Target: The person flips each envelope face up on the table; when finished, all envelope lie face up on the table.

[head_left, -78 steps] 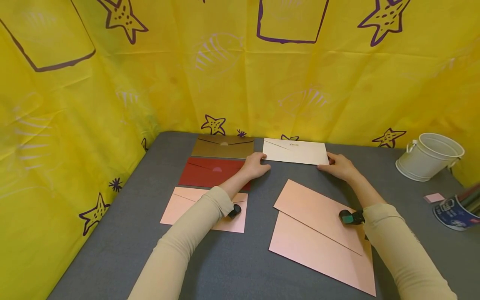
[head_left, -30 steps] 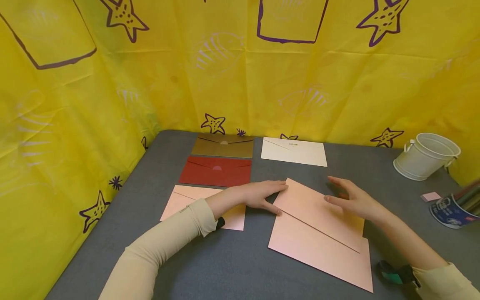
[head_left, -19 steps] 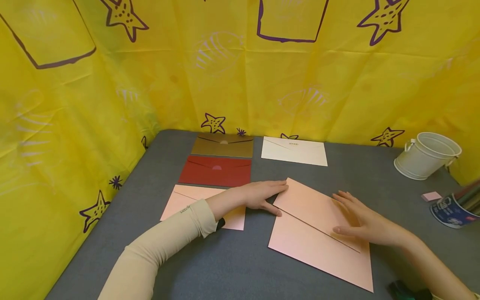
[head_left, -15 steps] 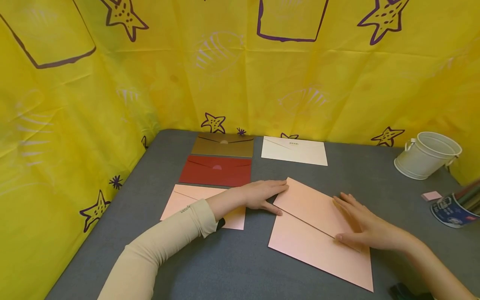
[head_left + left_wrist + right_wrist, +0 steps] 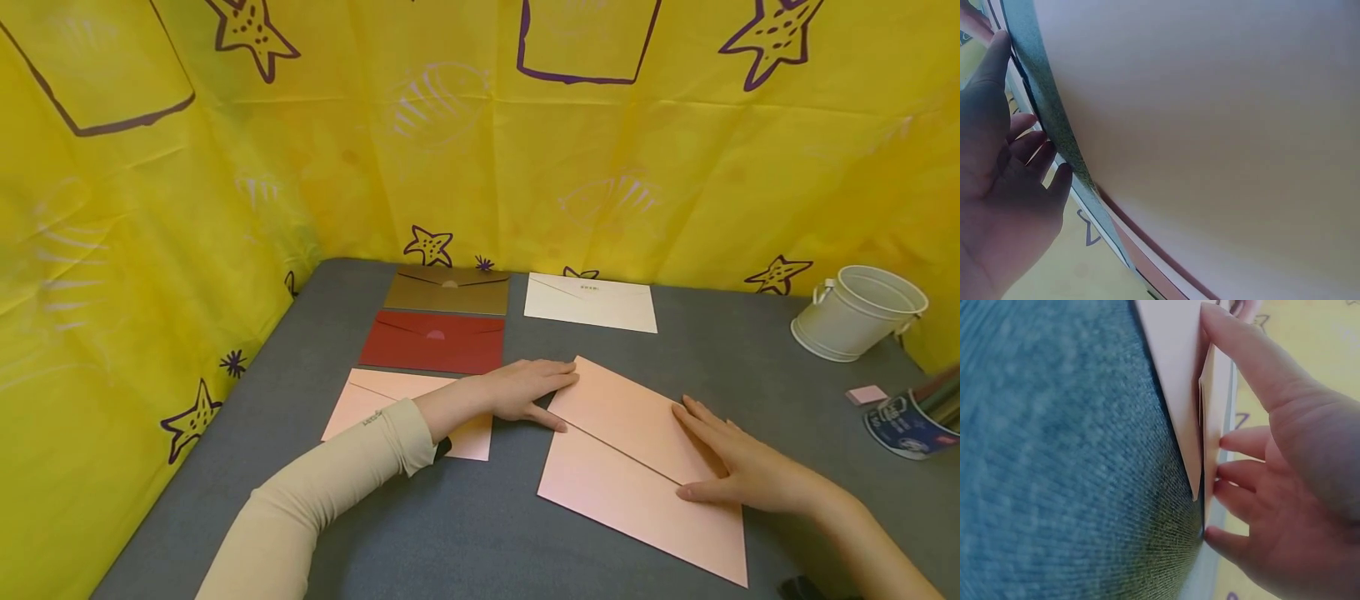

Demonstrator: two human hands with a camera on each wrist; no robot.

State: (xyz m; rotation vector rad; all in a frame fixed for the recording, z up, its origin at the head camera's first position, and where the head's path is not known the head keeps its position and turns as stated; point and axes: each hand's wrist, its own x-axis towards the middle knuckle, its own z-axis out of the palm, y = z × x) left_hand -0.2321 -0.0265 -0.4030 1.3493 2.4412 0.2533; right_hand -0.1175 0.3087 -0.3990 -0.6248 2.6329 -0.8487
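A pink paper piece (image 5: pixel 622 467), shaped like a large envelope, lies tilted on the grey table. It shows two overlapping layers; whether these are a flap or two envelopes I cannot tell. At its upper left corner my left hand (image 5: pixel 521 390) touches the edge, thumb spread from the fingers. My right hand (image 5: pixel 738 462) rests across its right side, the thumb on the lower layer and the fingers along the upper edge. In the right wrist view, the fingertips (image 5: pixel 1229 481) meet the paper's edge and a pointed corner shows. Pink paper (image 5: pixel 1210 125) fills most of the left wrist view.
Gold (image 5: pixel 446 296), red (image 5: pixel 427 346) and smaller pink (image 5: pixel 375 396) envelopes lie in a column at left, the pink one partly under my left arm. A white envelope (image 5: pixel 588 304) lies at the back. On the right stand a cream bucket (image 5: pixel 851 321) and a blue tin (image 5: pixel 903 425).
Both hands have left the white envelope and come to the large pink paper. Lately the right hand has slid down and right onto its right edge; the left hand stays at the left corner.
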